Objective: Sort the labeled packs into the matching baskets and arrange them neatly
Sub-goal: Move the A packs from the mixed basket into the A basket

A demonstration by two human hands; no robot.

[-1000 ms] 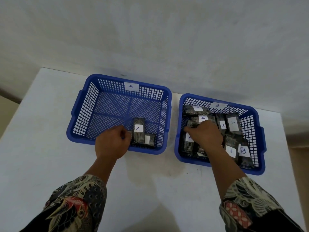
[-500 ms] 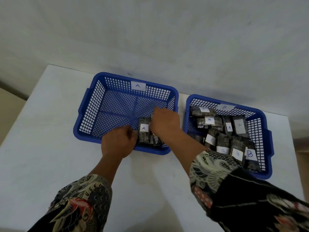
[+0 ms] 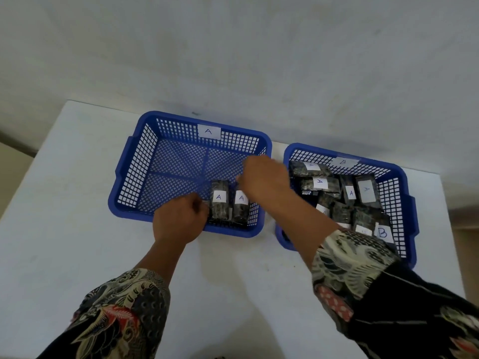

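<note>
A white bench (image 3: 64, 242) carries two blue mesh baskets side by side against a pale wall (image 3: 233, 47). The left basket (image 3: 134, 161) bears a paper tag marked A (image 3: 209, 131) on its far wall. The right basket (image 3: 404, 203) bears a tag marked B (image 3: 342, 162) on its far wall.

Left basket contents: two dark packs stand side by side at the near right corner, touching or nearly touching. The first pack (image 3: 219, 200) shows a white label marked A. The second pack (image 3: 241, 206), just to its right, also shows an A label.

Right basket contents: a heap of dark packs. Packs labeled A (image 3: 366, 189) lie toward the far side; a pack labeled B (image 3: 382, 232) lies at the near right. The right forearm and its patterned sleeve (image 3: 350, 265) cross the near left part of this basket and hide the packs beneath.

The left hand (image 3: 178, 221) sits at the near rim of the left basket, fingers curled, knuckles against the left side of the first pack; whether it grips the pack cannot be told. The right hand (image 3: 264, 177) reaches over the wall between the baskets, fingers bent down at the top of the second pack; its grip is hidden by the back of the hand.
</note>
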